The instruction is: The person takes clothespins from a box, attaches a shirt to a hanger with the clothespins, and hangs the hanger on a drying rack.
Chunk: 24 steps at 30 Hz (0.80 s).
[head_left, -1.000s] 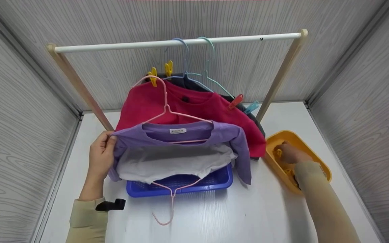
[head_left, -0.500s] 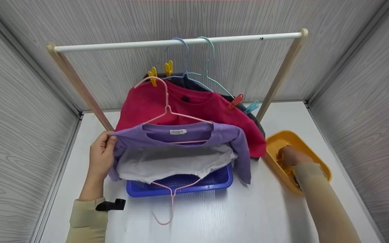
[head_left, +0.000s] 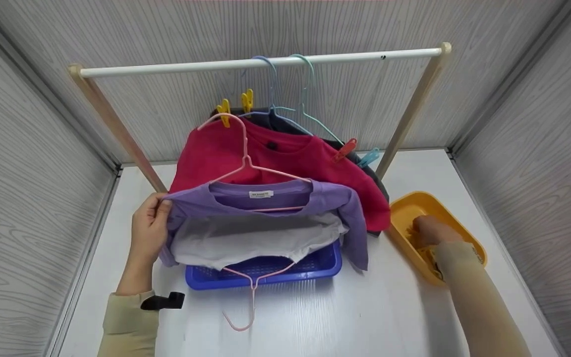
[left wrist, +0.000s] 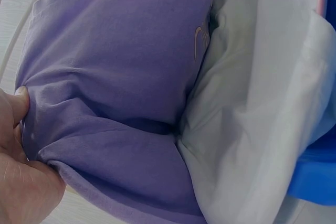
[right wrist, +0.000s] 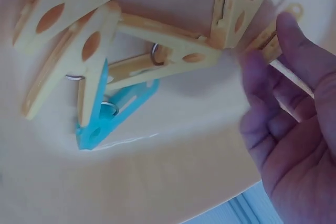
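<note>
My left hand (head_left: 149,225) pinches the shoulder of a purple long-sleeved shirt (head_left: 337,198) between thumb and fingers. A pink hanger (head_left: 245,144) is inside the shirt, its hook standing up out of the neckline. My right hand (head_left: 434,230) is down in a yellow tray (head_left: 398,238) on the right. In the right wrist view its thumb and forefinger pinch a yellow clothespin (right wrist: 270,43). Several other yellow clothespins (right wrist: 173,59) and a turquoise clothespin (right wrist: 94,129) lie in the tray beside that hand.
Behind the shirt, a red shirt (head_left: 285,158) and dark clothes hang from a white rail (head_left: 355,58), with clothespins on their shoulders. Below the purple shirt, white cloth (head_left: 256,238) and another pink hanger (head_left: 254,292) lie over a blue basket (head_left: 265,282).
My right hand has shifted slightly to the right and toward me within the tray. My left hand keeps its hold on the purple shirt, which stays nearly still.
</note>
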Available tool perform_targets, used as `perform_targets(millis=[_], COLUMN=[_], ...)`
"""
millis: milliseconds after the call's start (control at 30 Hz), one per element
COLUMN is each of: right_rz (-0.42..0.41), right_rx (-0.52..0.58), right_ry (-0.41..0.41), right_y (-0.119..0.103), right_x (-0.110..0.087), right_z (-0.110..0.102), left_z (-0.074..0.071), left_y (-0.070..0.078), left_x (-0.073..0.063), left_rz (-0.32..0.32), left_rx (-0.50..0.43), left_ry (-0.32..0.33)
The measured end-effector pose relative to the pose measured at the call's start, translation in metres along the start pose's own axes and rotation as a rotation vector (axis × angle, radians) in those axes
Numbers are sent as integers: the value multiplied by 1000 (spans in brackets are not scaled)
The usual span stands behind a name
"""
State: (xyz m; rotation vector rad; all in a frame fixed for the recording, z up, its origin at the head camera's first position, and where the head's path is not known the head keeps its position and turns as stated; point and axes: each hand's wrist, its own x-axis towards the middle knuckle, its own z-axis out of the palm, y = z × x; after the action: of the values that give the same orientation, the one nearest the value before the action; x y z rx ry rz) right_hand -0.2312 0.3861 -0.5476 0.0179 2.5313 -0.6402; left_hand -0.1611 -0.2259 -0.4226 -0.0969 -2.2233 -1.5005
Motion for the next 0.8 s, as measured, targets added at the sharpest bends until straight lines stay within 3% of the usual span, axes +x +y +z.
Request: perform_targets(millis=[67, 200, 433, 800], right_rz=[-126, -213, -163, -166], right_rx=[-145, -96, 57, 160], right_ry=[54, 110, 128, 167], right_y=[6, 15, 19, 16], right_x=[5, 13, 9, -3], right_z=[-3, -9, -19, -22], left_z=[0, 0, 0, 0], left_y=[0, -1, -2, 0], left_x=[0, 0, 0, 2], left_rz=[0, 1, -11, -30], left_rx=[-1, -17, -22, -1], left_ry=[0, -2, -4, -8])
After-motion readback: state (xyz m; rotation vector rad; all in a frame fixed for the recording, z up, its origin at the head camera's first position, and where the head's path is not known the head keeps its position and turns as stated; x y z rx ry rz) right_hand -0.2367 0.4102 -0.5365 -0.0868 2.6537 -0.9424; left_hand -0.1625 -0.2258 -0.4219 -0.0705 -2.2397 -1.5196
